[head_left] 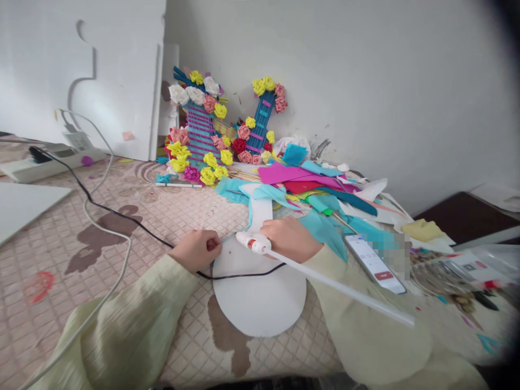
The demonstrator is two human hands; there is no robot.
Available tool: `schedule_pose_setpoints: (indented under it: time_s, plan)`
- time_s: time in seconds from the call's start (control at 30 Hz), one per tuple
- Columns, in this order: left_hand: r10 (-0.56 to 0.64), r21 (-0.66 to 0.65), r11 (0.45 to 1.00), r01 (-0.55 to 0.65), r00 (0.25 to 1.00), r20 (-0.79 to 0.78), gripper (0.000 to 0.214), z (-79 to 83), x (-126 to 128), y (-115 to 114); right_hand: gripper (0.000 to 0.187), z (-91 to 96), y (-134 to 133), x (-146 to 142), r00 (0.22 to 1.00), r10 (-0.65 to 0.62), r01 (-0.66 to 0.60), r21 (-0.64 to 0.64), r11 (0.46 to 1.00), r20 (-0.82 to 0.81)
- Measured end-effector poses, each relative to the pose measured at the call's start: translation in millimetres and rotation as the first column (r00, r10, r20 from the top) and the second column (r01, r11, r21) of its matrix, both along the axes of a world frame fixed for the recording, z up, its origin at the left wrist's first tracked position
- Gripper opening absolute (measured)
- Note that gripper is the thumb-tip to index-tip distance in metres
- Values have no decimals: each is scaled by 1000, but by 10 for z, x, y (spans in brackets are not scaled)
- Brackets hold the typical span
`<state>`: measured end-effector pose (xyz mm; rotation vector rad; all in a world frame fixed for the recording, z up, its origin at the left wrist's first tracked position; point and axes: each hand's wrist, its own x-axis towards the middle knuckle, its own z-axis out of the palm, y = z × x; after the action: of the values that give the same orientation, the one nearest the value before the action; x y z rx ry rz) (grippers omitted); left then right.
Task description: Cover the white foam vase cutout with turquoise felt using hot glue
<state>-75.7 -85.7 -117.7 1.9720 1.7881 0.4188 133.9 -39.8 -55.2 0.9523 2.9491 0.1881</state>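
Observation:
My right hand (289,238) is wrapped around a white glue gun (254,242) with a long glue stick (341,287) poking out of its back. Its nozzle points left, over a white cut-out board (260,298) with a rounded end. My left hand (197,249) is curled in a pinch at the board's left edge; what it grips is hidden. A black cord (122,216) runs from the gun across the board and off to the left.
Blue, pink and red paper scraps (309,184) pile up behind the board. Two paper-flower letter decorations (203,130) lean on the wall. A phone (374,262) lies at the right. A power strip (44,160) and a white cable (101,292) are on the left.

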Motion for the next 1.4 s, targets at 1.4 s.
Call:
schedule_pose_setpoints:
  time_s: [1.4]
  plan:
    - [-138,-132,980,149,986,91,19,4,-197,15,23,-55,-261,-159,956,294,-291,-85,953,19]
